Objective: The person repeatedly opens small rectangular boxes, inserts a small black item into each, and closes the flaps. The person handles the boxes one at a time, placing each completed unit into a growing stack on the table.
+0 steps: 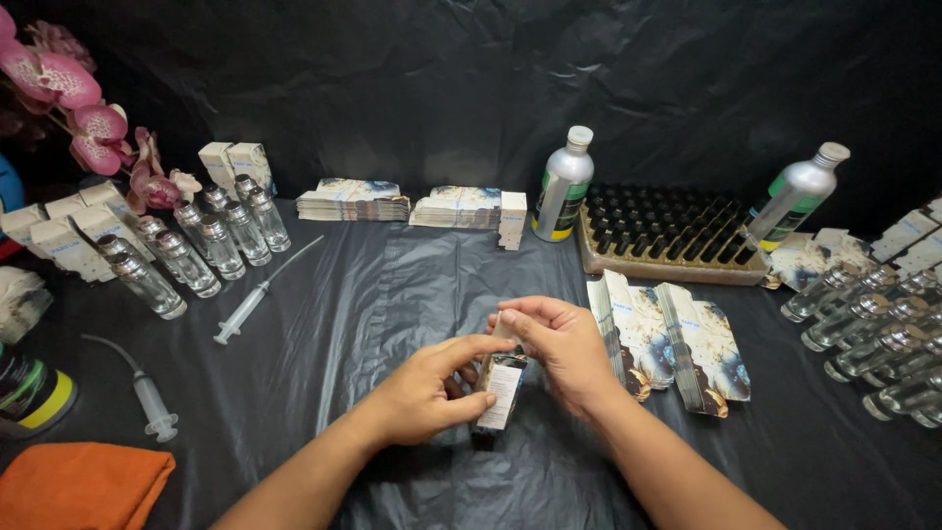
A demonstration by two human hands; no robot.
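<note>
We pinch a small printed carton [501,391] between our left hand [424,396] and right hand [559,345], at the table's middle; boxed cartons [61,236] stand far left, while flat cartons [667,339] and bare glass bottles [873,334] remain.

Left hand [422,393] and right hand [559,344] meet, fingers [481,344] pinched

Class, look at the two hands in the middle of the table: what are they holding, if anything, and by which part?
Both hold one small carton. The left hand grips its lower sides between thumb and fingers; the right hand pinches its top end.
</note>
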